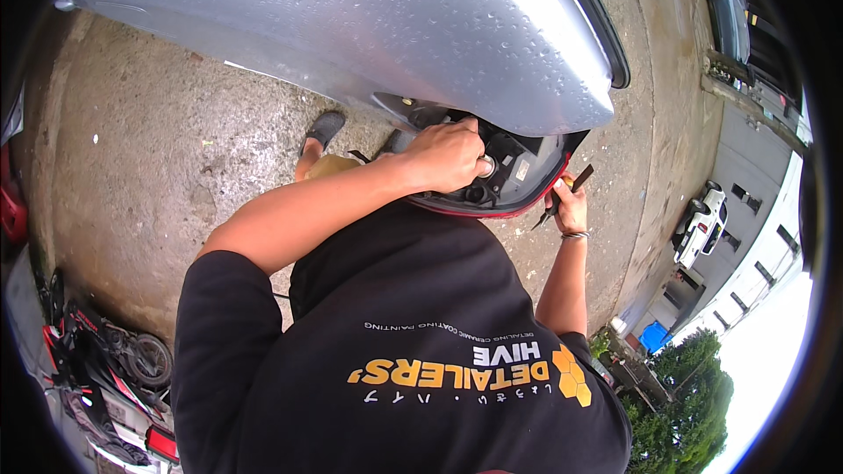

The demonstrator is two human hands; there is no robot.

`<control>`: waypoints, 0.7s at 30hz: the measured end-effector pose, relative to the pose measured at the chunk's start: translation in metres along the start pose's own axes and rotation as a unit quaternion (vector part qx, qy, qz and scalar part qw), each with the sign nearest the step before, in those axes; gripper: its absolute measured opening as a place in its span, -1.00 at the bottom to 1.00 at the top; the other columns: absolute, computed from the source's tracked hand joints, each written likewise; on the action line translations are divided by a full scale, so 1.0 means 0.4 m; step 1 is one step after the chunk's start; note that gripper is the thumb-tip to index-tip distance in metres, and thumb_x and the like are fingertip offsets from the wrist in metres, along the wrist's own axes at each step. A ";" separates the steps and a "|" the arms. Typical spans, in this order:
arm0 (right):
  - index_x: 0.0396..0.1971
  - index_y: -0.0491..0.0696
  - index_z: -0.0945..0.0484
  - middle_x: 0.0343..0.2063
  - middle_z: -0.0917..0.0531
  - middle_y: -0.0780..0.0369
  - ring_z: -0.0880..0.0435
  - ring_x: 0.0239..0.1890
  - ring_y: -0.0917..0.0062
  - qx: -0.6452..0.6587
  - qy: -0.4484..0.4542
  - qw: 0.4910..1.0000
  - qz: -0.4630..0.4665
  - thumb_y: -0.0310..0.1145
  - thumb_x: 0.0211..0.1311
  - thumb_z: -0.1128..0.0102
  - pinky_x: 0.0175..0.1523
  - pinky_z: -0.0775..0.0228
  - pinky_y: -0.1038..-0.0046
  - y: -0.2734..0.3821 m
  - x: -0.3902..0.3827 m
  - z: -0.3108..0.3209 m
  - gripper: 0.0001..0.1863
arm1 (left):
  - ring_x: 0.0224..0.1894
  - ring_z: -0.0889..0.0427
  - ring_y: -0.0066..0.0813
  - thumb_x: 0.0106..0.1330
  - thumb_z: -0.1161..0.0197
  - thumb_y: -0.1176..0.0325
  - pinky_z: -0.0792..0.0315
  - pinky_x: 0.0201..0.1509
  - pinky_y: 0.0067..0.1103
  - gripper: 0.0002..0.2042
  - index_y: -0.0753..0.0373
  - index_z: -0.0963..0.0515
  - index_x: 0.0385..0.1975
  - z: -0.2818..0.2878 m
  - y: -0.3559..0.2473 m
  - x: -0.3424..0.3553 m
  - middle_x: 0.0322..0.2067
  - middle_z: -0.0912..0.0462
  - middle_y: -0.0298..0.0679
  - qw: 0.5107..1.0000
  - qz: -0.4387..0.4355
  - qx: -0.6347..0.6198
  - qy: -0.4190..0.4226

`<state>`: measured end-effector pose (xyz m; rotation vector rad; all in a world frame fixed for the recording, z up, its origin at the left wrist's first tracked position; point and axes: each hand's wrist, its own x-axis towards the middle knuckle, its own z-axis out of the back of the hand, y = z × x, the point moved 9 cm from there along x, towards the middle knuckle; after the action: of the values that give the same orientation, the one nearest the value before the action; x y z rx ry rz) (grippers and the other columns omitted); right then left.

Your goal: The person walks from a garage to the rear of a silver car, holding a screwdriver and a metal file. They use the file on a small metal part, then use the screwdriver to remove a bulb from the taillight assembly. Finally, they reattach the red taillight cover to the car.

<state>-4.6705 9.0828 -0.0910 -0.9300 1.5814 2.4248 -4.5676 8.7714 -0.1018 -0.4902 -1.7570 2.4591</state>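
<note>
A tail light [524,177] with a red rim is off the silver car body [369,26], its dark back facing up, close below the car's rear corner. My left hand [446,156] is closed over its back, fingers curled and thumb against a round, pale bulb socket [487,167]; the fingertips are partly hidden. At the outer right edge of the light, my right hand [569,202] is closed, its fingers on the red rim. The same hand also grips a dark hand tool [583,177] with some yellow on it and a thin pointed tip. Its exact kind is unclear.
Water drops cover the car body. Wet concrete ground [176,140] lies around, with a foot in a dark clog [326,128] beside the car. Motorcycles [114,369] stand at the lower left. Parked at the right are a white vehicle [701,226] and a dark car [727,9].
</note>
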 end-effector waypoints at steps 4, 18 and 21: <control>-0.22 -0.15 -0.57 -0.64 -0.55 0.29 -0.50 -0.65 0.58 0.007 0.007 1.000 0.000 -0.24 0.25 -0.41 -0.48 -0.31 0.56 0.001 0.001 -0.005 -0.69 | 0.09 -0.56 0.02 0.39 -0.19 0.08 -0.41 0.21 -0.19 -0.63 0.32 -0.72 -0.27 0.005 -0.005 0.007 -0.03 -0.55 -0.01 1.000 0.000 0.017 0.005; -0.23 -0.14 -0.57 -0.66 -0.53 0.32 -0.48 -0.66 0.60 -0.006 -0.003 1.000 0.000 -0.23 0.26 -0.40 -0.49 -0.27 0.56 0.005 -0.001 -0.001 -0.70 | 0.06 -0.58 0.02 0.34 -0.26 0.09 -0.44 0.18 -0.19 -0.66 0.31 -0.70 -0.27 0.011 -0.003 -0.001 -0.04 -0.54 0.00 0.999 -0.032 -0.015 -0.006; -0.23 -0.14 -0.58 -0.66 -0.53 0.32 -0.48 -0.66 0.61 -0.006 0.001 1.000 -0.002 -0.22 0.26 -0.40 -0.49 -0.27 0.56 0.002 -0.002 -0.001 -0.69 | 0.07 -0.58 0.01 0.35 -0.27 0.08 -0.44 0.18 -0.20 -0.63 0.32 -0.69 -0.20 0.012 -0.003 -0.004 -0.03 -0.54 -0.02 0.999 -0.044 -0.022 -0.005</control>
<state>-4.6702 9.0823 -0.0899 -0.9378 1.5668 2.4334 -4.5675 8.7668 -0.0990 -0.3957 -1.8004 2.3730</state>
